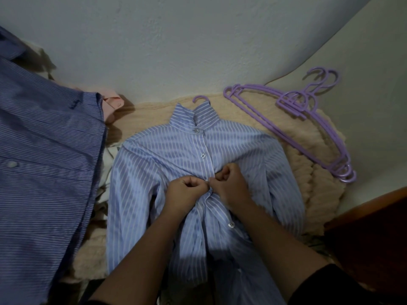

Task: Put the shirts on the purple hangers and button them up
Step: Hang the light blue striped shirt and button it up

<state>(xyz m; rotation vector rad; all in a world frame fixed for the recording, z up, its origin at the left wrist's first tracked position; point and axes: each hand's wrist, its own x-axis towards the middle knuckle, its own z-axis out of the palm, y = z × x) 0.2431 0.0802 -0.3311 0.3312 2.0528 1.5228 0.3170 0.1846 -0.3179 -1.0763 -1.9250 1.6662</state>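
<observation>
A light blue shirt with white stripes (pixel 176 155) lies face up on a beige fluffy blanket (pixel 312 179). A purple hanger's hook (pixel 199 99) pokes out of its collar. The two top buttons are closed; a lower button (pixel 231 225) hangs free. My left hand (pixel 187 190) and my right hand (pixel 229 183) meet at the placket below the second button, each pinching the fabric edge. What sits between the fingertips is hidden.
A stack of spare purple hangers (pixel 293 119) lies at the right on the blanket. A dark blue striped shirt (pixel 44 161) covers the left side, with a pink garment (pixel 112 102) behind it. A white wall rises behind. A dark wooden edge (pixel 374 216) stands at the lower right.
</observation>
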